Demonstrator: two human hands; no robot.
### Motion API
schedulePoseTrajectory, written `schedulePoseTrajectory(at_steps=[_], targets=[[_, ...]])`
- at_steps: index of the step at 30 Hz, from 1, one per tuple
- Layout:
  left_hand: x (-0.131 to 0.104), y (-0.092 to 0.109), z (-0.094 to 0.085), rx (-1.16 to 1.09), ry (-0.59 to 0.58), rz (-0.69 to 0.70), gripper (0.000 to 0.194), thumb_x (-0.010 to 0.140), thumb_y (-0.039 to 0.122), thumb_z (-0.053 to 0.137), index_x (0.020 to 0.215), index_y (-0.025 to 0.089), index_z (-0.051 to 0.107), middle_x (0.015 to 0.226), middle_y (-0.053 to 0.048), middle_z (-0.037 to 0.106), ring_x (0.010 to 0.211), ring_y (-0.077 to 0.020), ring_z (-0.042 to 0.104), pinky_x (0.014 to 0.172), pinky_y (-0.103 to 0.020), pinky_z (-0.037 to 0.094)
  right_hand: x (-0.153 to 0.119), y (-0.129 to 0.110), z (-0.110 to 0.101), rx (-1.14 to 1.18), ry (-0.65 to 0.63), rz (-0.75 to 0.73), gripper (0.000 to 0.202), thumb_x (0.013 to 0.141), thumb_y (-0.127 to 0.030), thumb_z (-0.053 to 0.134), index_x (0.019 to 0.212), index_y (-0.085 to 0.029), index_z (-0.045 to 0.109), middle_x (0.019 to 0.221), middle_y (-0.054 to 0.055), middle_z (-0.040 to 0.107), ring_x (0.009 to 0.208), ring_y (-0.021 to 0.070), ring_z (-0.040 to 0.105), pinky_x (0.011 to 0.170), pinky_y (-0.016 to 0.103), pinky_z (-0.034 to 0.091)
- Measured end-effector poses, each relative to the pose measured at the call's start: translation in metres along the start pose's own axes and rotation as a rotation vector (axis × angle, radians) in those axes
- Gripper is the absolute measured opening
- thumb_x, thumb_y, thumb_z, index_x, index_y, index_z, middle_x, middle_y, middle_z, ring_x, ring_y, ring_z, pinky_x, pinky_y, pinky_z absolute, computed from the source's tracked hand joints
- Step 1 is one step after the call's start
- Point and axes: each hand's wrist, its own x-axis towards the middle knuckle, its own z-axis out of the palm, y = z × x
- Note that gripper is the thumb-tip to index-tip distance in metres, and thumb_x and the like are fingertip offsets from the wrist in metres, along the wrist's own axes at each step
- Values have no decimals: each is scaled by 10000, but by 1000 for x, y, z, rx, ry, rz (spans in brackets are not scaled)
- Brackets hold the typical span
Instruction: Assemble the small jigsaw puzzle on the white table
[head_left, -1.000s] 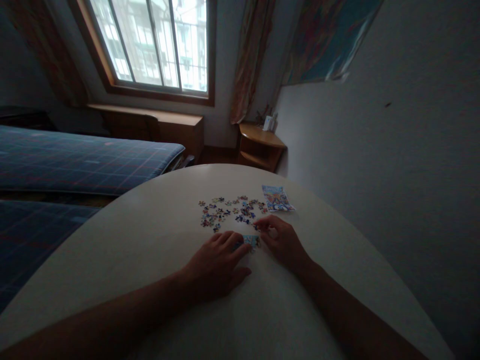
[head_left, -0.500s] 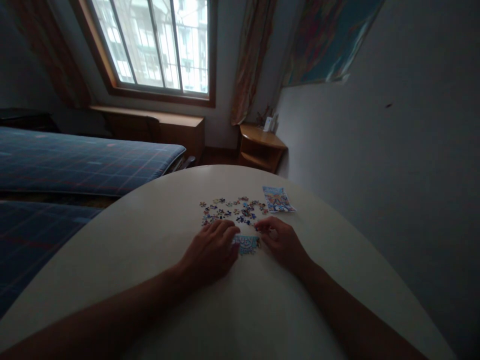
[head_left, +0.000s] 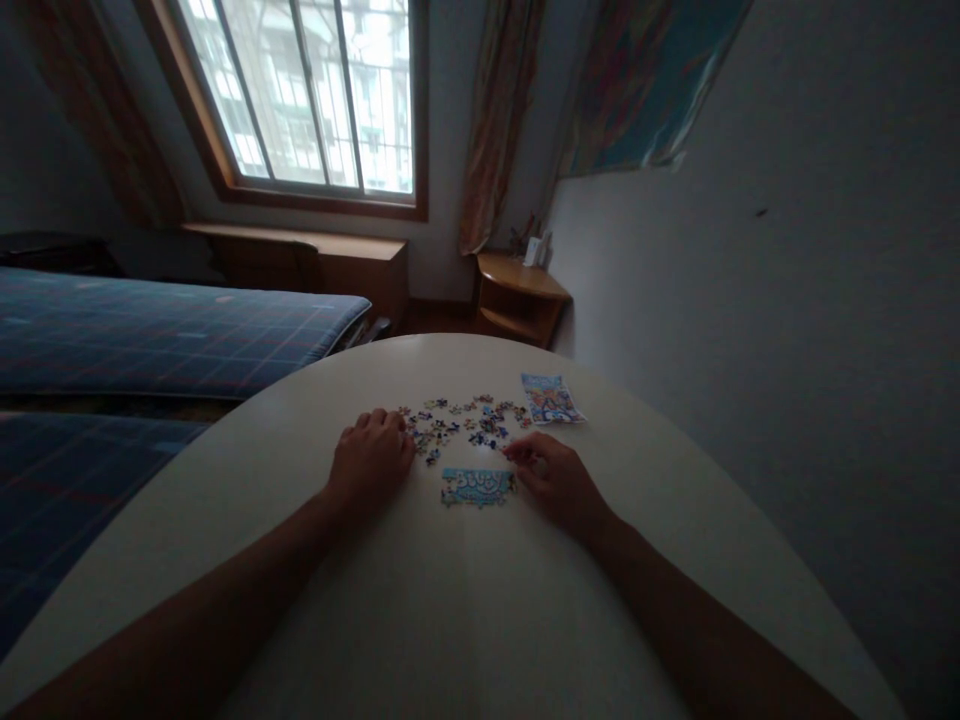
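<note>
A joined strip of light-blue jigsaw puzzle (head_left: 478, 487) lies flat on the white round table (head_left: 450, 610), with lettering across it and a jagged lower edge. Just off its upper right corner, my right hand (head_left: 551, 475) pinches a small puzzle piece between thumb and fingertips; the fingers largely hide it. My left hand (head_left: 371, 452) rests palm down on the tabletop, fingers loosely bent, beside the left end of the scattered puzzle pieces (head_left: 442, 428). Nothing shows in its grasp. Several dark-blue pieces (head_left: 487, 428) lie beyond the strip.
A printed picture sheet (head_left: 551, 398) lies behind my right hand. Beyond the table stand a blue checked mattress (head_left: 172, 330) on the left and a wooden corner cabinet (head_left: 523, 275). A pale wall (head_left: 712, 350) runs along the right side.
My left hand has moved left, off the joined strip, uncovering its left end. My right hand stays near the strip's upper right corner, still pinching.
</note>
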Motion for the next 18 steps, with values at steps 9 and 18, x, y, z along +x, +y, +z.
schedulePoseTrajectory(at_steps=[9,18], targets=[[5,-2,1,-70,-71,-25,252,951,311,465,1010,158,657,1119,-126,649,1086,-297,569,911,-431,478,1,-1,0,-5,-7,8,265,751,-44,581,925,-201,705,838,35,690,774,173,636,723,316,506],[5,-1,2,-84,-73,-35,276,961,311,455,1078,163,656,1176,-128,631,1114,-305,551,914,-444,477,0,-1,0,-2,-25,31,279,738,-39,579,930,-195,707,835,32,686,774,169,633,725,308,502]])
